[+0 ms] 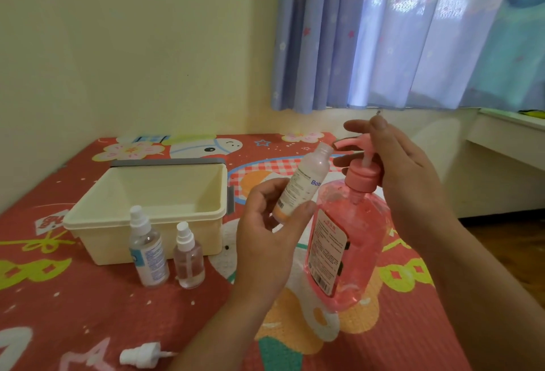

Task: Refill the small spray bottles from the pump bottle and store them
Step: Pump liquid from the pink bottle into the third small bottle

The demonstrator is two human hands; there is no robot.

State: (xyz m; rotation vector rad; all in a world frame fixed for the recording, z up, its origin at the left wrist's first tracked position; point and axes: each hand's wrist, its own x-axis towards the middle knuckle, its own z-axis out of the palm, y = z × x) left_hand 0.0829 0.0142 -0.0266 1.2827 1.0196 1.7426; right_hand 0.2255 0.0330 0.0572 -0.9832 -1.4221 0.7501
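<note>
Nearest the camera, a detached white spray cap (141, 356) lies on its side on the patterned red mat (73, 306), its thin tube pointing right. Further in, two capped spray bottles stand upright side by side: a taller labelled bottle (148, 252) and, just to its right, a shorter clear bottle (188, 257). Both stand just in front of the cream storage bin (153, 202).

The left hand (267, 241) holds an uncapped small bottle (303, 185), its grip closed around the lower part, thumb across the front. The bottle tilts up and to the right, its open neck just beside the pump's nozzle.

The pink pump bottle (351, 244) stands right of the left hand, leaning slightly. The right hand (404, 170) rests on the pump head (352, 142), fingers loosely spread over it and the thumb up; its grip is not closed around anything.

Blue curtains (398, 31) hang behind.
</note>
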